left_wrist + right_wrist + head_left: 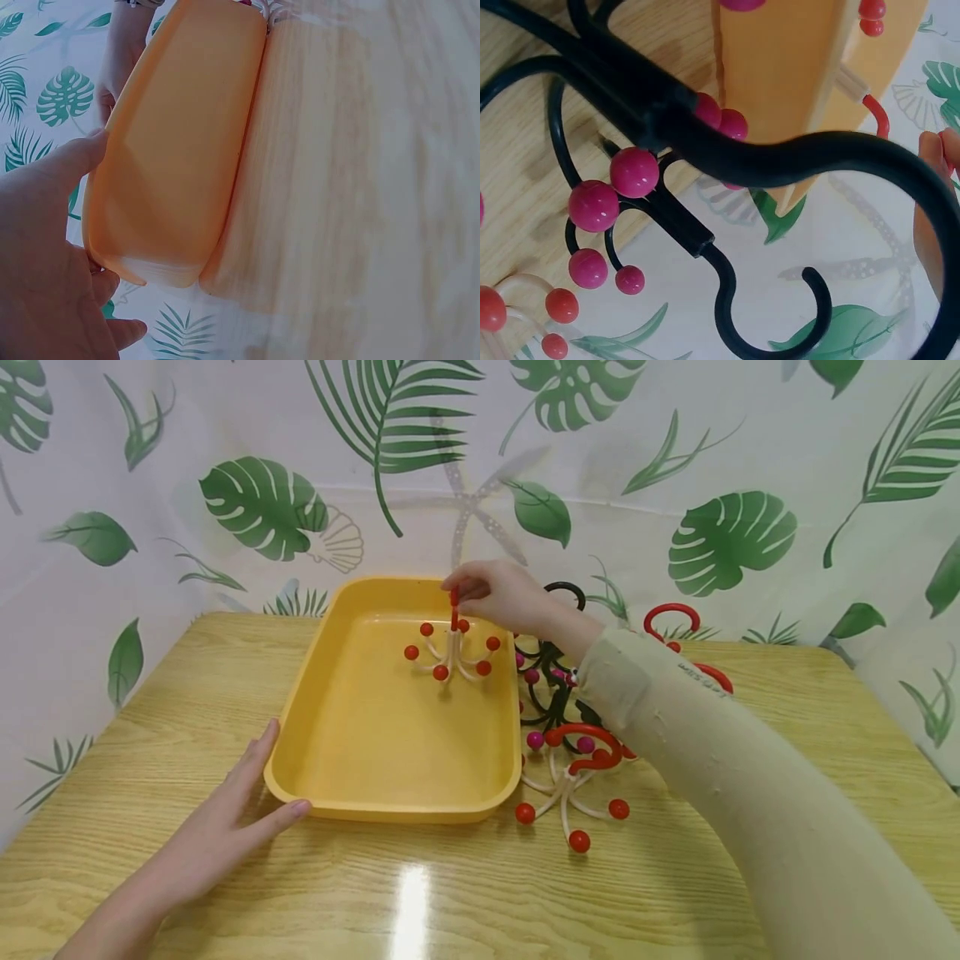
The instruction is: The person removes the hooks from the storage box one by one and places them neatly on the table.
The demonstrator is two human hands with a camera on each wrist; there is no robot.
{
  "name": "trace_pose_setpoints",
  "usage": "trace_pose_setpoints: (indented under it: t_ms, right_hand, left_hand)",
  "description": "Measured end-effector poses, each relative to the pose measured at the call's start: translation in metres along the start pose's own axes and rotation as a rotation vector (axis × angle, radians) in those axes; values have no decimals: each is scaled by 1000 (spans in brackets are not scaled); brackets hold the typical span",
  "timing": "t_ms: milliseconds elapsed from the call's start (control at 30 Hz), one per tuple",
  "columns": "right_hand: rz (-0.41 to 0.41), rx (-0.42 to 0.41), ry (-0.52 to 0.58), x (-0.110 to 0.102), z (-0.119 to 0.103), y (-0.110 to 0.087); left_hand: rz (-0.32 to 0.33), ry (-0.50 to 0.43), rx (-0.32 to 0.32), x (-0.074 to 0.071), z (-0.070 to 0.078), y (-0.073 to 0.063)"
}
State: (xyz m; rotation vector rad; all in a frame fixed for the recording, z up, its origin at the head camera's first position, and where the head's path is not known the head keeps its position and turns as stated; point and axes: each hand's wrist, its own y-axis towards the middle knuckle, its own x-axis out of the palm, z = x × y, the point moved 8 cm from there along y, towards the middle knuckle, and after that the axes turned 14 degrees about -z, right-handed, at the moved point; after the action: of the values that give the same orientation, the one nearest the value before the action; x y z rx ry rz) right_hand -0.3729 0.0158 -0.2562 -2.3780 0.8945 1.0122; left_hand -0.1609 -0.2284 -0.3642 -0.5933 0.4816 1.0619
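My right hand (504,600) pinches the red hook of a hook hanger (453,647) with white arms and red ball tips. The hanger is upright over the far right part of a yellow tray (390,727); I cannot tell whether it touches the bottom. Around the tray's near left corner, my left hand (217,839) rests with its thumb against the front side and its fingers along the left side. In the right wrist view, the fingertips of the right hand (936,172) show at the edge, partly behind a black hook.
Right of the tray stand black hangers (555,706) with pink balls, partly hidden by my right forearm. A red-and-white hanger (564,787) is nearer, and another red hook (671,608) shows beyond the sleeve. The wooden table (300,893) meets a leaf-patterned cloth (600,468) behind.
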Motion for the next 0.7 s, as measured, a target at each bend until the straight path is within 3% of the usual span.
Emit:
trace_pose_setpoints:
  t_ms: [333, 500, 700]
  right_hand:
    - [40, -135, 98, -19, -32, -21]
    - [108, -193, 191, -37, -50, -39]
    - [154, -257, 201, -54, -70, -70]
  left_hand:
    - [-7, -9, -27, 0, -2, -1]
    - [-7, -11, -28, 0, -1, -1]
    - [-1, -14, -25, 0, -1, -1]
